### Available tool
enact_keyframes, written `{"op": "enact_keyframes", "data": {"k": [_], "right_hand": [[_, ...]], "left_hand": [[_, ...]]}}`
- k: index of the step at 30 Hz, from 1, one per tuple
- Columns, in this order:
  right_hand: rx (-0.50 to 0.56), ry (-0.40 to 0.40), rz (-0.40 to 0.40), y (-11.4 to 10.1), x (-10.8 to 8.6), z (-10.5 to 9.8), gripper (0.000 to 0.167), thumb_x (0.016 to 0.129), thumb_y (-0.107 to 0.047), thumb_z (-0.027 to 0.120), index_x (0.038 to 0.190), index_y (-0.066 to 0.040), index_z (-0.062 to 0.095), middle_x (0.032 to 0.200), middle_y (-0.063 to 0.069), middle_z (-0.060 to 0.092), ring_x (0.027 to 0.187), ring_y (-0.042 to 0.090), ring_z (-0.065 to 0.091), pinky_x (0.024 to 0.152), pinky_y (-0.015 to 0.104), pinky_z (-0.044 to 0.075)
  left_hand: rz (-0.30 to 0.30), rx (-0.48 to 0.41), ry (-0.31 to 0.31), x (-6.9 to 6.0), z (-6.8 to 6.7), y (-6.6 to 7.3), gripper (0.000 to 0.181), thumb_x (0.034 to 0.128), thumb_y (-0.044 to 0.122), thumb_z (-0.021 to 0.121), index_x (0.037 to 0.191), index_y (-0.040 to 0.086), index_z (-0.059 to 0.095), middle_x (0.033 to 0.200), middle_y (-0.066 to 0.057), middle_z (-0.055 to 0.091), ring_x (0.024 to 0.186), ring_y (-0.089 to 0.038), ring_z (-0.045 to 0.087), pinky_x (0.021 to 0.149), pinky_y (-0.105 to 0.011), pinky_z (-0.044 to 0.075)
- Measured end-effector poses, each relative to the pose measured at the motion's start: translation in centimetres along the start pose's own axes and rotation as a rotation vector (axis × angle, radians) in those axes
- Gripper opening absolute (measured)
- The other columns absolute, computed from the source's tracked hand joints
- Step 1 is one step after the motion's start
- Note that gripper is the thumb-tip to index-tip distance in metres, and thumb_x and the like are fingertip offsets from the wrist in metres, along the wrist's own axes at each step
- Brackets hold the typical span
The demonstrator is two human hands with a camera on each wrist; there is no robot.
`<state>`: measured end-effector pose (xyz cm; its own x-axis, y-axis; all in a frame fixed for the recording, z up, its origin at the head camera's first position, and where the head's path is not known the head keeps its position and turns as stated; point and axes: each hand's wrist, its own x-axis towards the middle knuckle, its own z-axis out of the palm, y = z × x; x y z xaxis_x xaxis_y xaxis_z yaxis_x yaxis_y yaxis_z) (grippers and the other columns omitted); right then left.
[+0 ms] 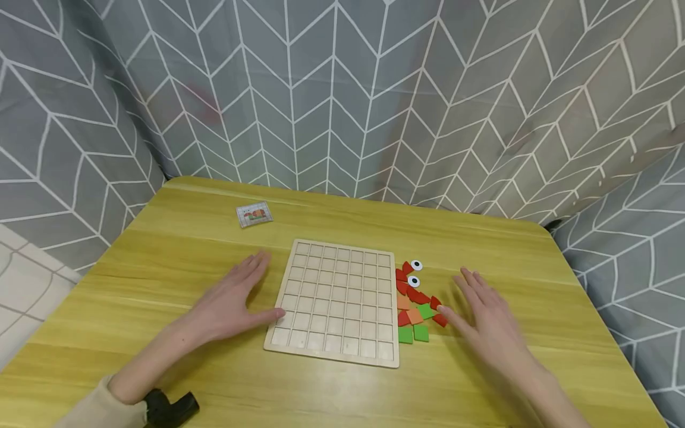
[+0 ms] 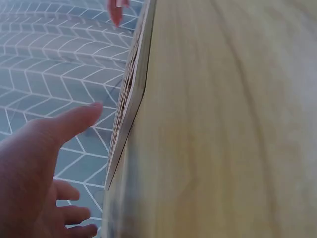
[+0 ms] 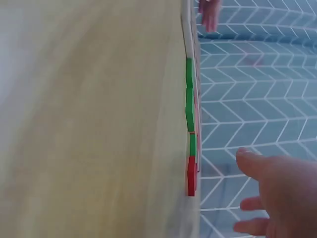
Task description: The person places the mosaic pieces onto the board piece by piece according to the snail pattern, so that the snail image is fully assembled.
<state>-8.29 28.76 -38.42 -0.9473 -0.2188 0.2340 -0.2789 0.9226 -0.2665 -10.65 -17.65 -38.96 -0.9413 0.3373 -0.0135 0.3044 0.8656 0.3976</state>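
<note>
A square wooden board (image 1: 336,302) with a grid of shallow cells lies on the table. Against its right edge lie flat red, orange and green pieces (image 1: 421,333) and two white discs with black centres (image 1: 414,282). My left hand (image 1: 222,309) is at the board's left side, fingers extended, thumb tip over or at its edge; contact cannot be told. To the right of the pieces is my right hand (image 1: 489,327), fingers extended, its thumb close to a red piece. Both hands (image 2: 37,173) (image 3: 282,193) hold nothing in the wrist views.
A small picture card (image 1: 254,214) lies on the table's back left part. The wooden table (image 1: 332,392) has a patterned grey curtain (image 1: 332,95) behind it and at its sides. A black strap-like object (image 1: 170,409) is at my left wrist.
</note>
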Motion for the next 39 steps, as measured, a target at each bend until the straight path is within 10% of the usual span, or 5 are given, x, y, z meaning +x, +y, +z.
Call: {"op": "enact_keyframes", "data": {"k": [4, 11, 39], "right_hand": [[0.154, 0.032, -0.026, 0.6, 1.0, 1.0, 0.057, 0.093, -0.038, 0.071, 0.138, -0.005, 0.058, 0.147, 0.016, 0.053, 0.132, 0.043, 0.05, 0.104, 0.062, 0.04], [0.385, 0.096, 0.001, 1.5, 1.1, 3.0, 0.032, 0.085, -0.017, 0.081, 0.117, -0.015, 0.074, 0.118, -0.001, 0.073, 0.112, 0.014, 0.064, 0.096, 0.005, 0.037], [0.397, 0.26, 0.019, 1.6, 1.1, 4.4, 0.025, 0.073, -0.007, 0.088, 0.095, -0.016, 0.079, 0.086, -0.004, 0.077, 0.081, -0.002, 0.068, 0.075, 0.004, 0.047]], "left_hand": [[-0.001, -0.102, -0.016, -0.1, 0.6, -0.4, 0.113, 0.0768, 0.079, 0.063, 0.159, 0.009, 0.027, 0.164, -0.014, 0.025, 0.147, -0.044, 0.027, 0.114, -0.065, 0.025], [0.121, -0.215, -0.104, 0.2, 1.6, -0.5, 0.123, 0.0648, 0.077, 0.075, 0.158, 0.011, 0.029, 0.165, -0.011, 0.024, 0.15, -0.038, 0.024, 0.114, -0.063, 0.029], [0.18, -0.198, -0.173, -0.1, 1.6, -0.3, 0.126, 0.0624, 0.078, 0.076, 0.158, 0.01, 0.029, 0.168, 0.0, 0.015, 0.153, -0.036, 0.012, 0.119, -0.061, 0.021]]}}
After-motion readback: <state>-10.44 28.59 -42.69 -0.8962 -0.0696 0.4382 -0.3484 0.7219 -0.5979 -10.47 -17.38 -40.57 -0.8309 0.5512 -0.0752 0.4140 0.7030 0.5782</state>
